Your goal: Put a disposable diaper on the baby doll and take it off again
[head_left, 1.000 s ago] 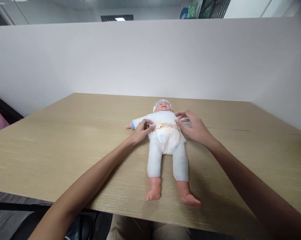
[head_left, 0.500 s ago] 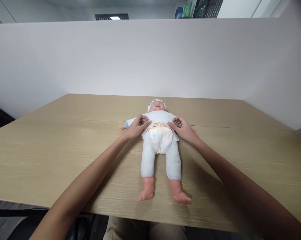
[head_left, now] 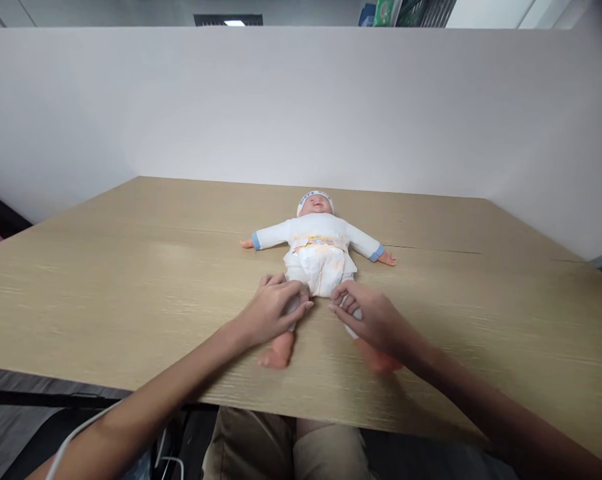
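A baby doll [head_left: 319,240] lies on its back in the middle of a wooden table [head_left: 131,280], head away from me. It wears a white top with blue cuffs, a white cap, white leggings and a printed diaper [head_left: 321,260]. My left hand [head_left: 273,310] is wrapped round the doll's left-side leg just below the diaper. My right hand [head_left: 368,317] is closed round the other leg. Both bare feet poke out beneath my hands. The doll's arms are spread out to the sides.
A white partition wall [head_left: 301,107] stands along the far and right edges of the table. The near table edge runs just below the doll's feet, with my knees [head_left: 291,450] under it. A thin white cable [head_left: 75,433] hangs by my left forearm.
Both hands have moved down from the diaper's waist to the doll's legs and closed round them. The doll's arms are now uncovered.
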